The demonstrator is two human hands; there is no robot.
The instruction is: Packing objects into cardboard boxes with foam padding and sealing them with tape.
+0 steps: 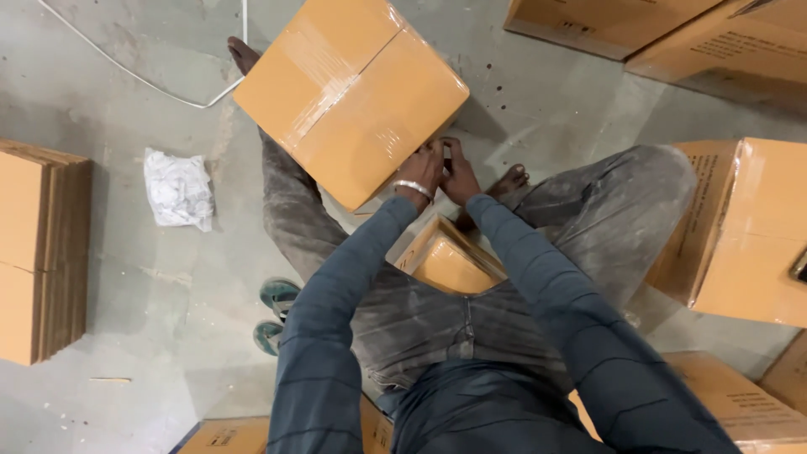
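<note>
Pinching together at the lower corner of the taped cardboard box in the frame's upper middle, the left hand and right hand curl their fingers closed on its stiff, slick-taped, probably light edge.

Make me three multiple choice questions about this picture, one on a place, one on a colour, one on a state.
1. Where does the crumpled white cloth lie?
A. on the floor
B. on a carton
C. in a hand

2. What colour are the person's sleeves?
A. red
B. dark blue
C. white

3. How is the taped carton's top?
A. open
B. torn off
C. taped shut

Answers: 1 A, it lies on bare concrete; 2 B, both arms show dark blue; 3 C, clear tape runs across its seam, with the left hand and right hand at its corner.
</note>
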